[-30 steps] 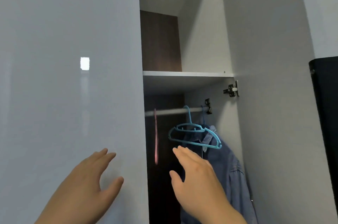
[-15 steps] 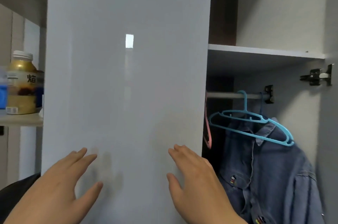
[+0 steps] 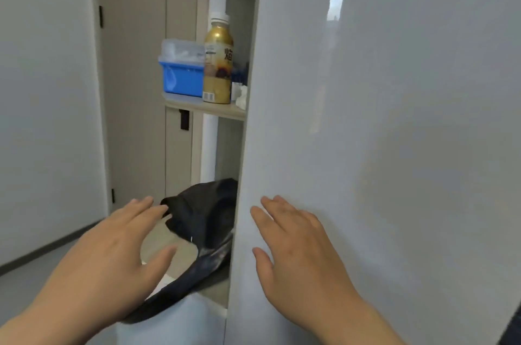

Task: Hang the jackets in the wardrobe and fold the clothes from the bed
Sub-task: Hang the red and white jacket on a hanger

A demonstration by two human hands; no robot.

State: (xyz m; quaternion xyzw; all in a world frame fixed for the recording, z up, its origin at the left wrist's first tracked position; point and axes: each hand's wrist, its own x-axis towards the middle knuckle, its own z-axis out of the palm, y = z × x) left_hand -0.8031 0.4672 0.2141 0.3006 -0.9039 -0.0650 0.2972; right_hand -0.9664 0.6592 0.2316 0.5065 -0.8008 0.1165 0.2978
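Note:
The glossy grey wardrobe door (image 3: pixel 394 119) fills the right half of the view and hides the wardrobe's inside. My right hand (image 3: pixel 298 254) is in front of its lower left part with fingers straight and spread; whether it touches the panel I cannot tell. My left hand (image 3: pixel 112 254) hovers left of the door edge, fingers spread, holding nothing. Just beyond its fingertips lies a black garment (image 3: pixel 203 218), draped over a low surface and partly hidden behind the door. No hangers or denim jacket show.
A small shelf (image 3: pixel 203 108) left of the door carries a blue lidded box (image 3: pixel 181 74) and a gold drink bottle (image 3: pixel 217 60). A white wall (image 3: pixel 45 91) and beige panel doors (image 3: pixel 132 77) close the left side. Grey floor (image 3: pixel 33 282) runs below.
The view has swung left: the open wardrobe with the rail, blue hangers and denim jacket has left the frame. The shelf and black garment have come into sight. Both hands stay spread.

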